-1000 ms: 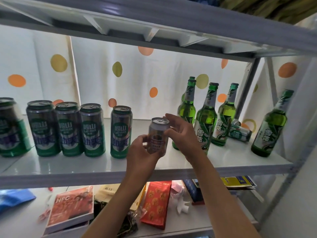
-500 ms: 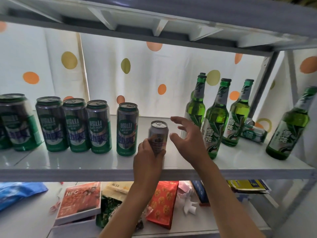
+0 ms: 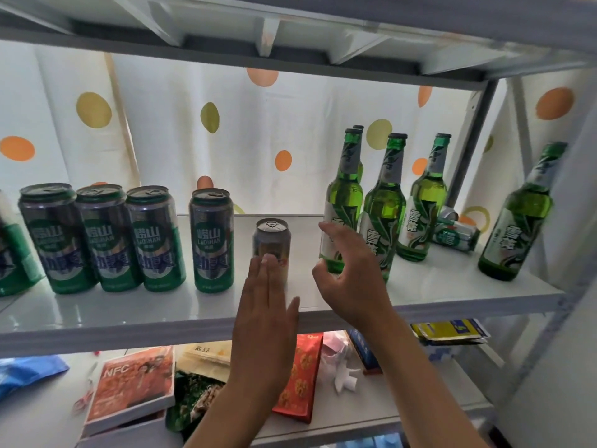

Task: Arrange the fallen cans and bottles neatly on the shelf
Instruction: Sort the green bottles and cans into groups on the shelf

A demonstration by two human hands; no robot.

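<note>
A small silver can (image 3: 272,242) stands upright on the white shelf (image 3: 129,313), right of several tall green cans (image 3: 211,240). My left hand (image 3: 265,313) is flat with straight fingers, its fingertips in front of the small can's lower part. Just to the can's right hovers my right hand (image 3: 347,273), fingers spread and loosely bent, holding nothing, in front of a green bottle (image 3: 343,202). More green bottles (image 3: 386,205) stand upright to the right. One green can (image 3: 455,234) lies on its side behind them.
A lone green bottle (image 3: 518,218) stands at the shelf's right end by the metal post (image 3: 471,140). The shelf above (image 3: 290,24) hangs low overhead. The lower shelf holds a red book (image 3: 132,391), snack packets (image 3: 300,376) and a yellow packet (image 3: 450,331).
Both hands held the small can above the shelf a second ago. It now stands on the shelf. My right hand let go first, then my left opened flat.
</note>
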